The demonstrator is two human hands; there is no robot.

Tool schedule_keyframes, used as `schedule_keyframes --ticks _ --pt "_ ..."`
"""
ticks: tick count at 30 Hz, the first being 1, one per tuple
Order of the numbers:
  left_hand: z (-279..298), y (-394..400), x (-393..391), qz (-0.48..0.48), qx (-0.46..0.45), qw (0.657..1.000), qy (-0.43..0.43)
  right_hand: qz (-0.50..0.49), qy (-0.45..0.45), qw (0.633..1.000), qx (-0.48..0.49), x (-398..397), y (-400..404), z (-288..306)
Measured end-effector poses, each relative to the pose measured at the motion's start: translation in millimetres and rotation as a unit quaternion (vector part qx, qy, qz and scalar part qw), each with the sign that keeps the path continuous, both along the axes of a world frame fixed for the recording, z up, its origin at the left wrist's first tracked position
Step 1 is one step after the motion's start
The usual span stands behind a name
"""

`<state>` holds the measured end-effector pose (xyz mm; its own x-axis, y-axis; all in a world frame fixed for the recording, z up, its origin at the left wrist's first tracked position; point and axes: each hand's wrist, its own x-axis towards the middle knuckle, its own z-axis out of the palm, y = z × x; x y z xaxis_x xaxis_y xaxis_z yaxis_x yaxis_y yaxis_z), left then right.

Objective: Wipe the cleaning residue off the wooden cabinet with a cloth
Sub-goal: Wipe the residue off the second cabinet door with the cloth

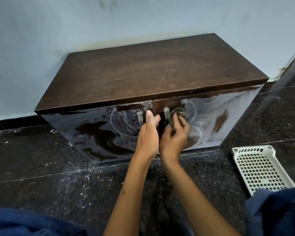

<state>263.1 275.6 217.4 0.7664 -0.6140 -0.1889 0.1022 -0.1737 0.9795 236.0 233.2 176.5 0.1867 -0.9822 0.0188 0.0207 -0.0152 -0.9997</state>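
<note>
A low dark wooden cabinet (pixel 143 74) stands against the wall, with two glossy doors. White swirled residue covers the right door (pixel 216 116) and streaks the left door (pixel 95 132). My right hand (pixel 174 133) grips a crumpled grey-brown cloth (pixel 178 112) and presses it on the right door beside its metal handle (pixel 166 113). My left hand (pixel 148 132) rests at the inner edge of the left door, fingers curled around the left handle (pixel 140 116), thumb pointing up.
A white perforated plastic basket (pixel 260 169) lies on the dark speckled stone floor (pixel 58 184) at the right. A pale blue wall (pixel 109 23) runs behind the cabinet. My knees in blue cloth fill the lower corners.
</note>
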Motion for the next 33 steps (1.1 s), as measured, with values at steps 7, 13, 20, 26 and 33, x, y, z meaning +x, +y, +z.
schedule_keyframes --ticks 7,13,20,26,33 --pt "-5 -18 -10 -0.011 -0.001 1.000 0.019 -0.021 0.067 0.995 -0.071 -16 -14 -3" --pt "-9 -17 -12 0.007 0.009 0.999 0.041 0.159 0.104 0.929 -0.317 -18 -15 0" --pt "-7 -21 -13 -0.012 -0.012 0.997 0.078 0.019 0.142 0.923 -0.356 -24 -40 -16" --pt "-17 -18 -9 0.001 -0.021 0.995 0.096 0.108 0.182 0.855 -0.473 -16 -30 -18" --pt "-9 -20 -10 -0.015 -0.001 0.997 0.076 -0.018 0.189 0.916 -0.353 -34 -64 -19"
